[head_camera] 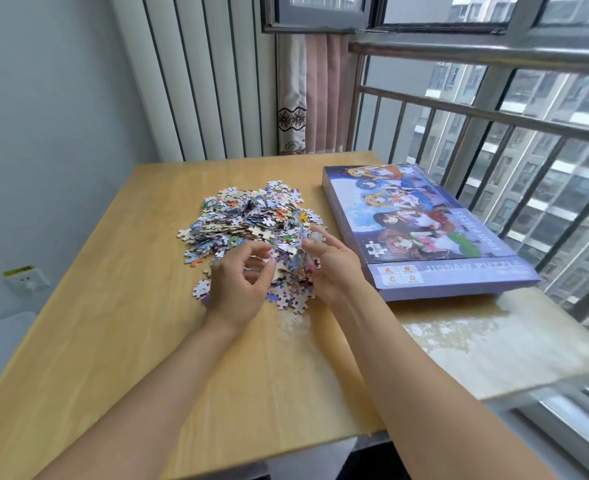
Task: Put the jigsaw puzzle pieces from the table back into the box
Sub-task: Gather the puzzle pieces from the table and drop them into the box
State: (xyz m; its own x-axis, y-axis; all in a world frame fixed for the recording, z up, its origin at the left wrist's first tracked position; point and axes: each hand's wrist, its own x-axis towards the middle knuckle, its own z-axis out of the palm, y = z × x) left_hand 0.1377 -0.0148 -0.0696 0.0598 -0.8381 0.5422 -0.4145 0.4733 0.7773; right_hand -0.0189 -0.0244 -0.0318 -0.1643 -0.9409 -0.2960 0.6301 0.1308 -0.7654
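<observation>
Head view: shut box (421, 223) beside puzzle pieces (251, 220)

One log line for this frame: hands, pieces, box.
hands: left and right grip pieces | pile on table | box closed, right of pile

Brightness: bright, even daylight, no dim corners.
Source: window (515, 109) at 1 to 3 o'clock, overcast and soft.
Glare: pale washed-out sheen on the desk (487, 344) at 4 o'clock, beside the glass.
Shadows: faint and soft-edged, under the forearms only.
Distortion: wide-angle bowing of rails and frames toward 2 and 4 o'clock.
Blur: slightly soft overall; smeared at the 5 o'clock edge.
</observation>
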